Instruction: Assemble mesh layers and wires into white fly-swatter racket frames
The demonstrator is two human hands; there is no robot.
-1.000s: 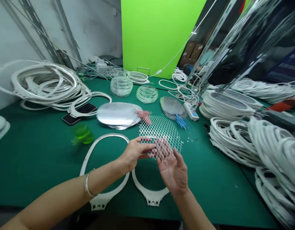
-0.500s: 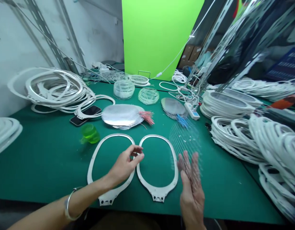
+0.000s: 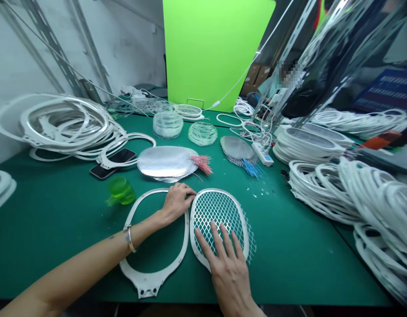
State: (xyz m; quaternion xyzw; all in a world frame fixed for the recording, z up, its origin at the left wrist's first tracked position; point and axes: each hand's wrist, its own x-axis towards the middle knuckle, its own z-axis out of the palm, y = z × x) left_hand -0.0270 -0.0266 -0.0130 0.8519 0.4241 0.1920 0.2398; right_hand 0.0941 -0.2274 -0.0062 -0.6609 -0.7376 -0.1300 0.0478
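Two white oval racket-like frames lie side by side on the green table: the left frame (image 3: 184, 246) is hollow, and the right frame (image 3: 246, 229) has a clear diamond-mesh sheet (image 3: 220, 207) over it. The sheet's right edge reaches past the rim. My right hand (image 3: 228, 268) rests palm down on the lower part of the mesh, fingers spread. At the upper left of the right frame, my left hand (image 3: 177, 201) has its fingers and thumb drawn together at the rim. What lies between those fingertips is hidden.
Behind the frames lie silvery perforated sheets (image 3: 167, 162) with red wires (image 3: 201, 164) and blue wires (image 3: 251, 167). A green tape roll (image 3: 120, 190) and phones (image 3: 102, 171) sit left. White frame stacks (image 3: 317, 191) crowd the right; more frames (image 3: 68, 125) pile up left.
My right hand has moved left, bringing the mesh sheet onto the right frame and flattening over it. My left hand has shifted up to that frame's upper left rim.
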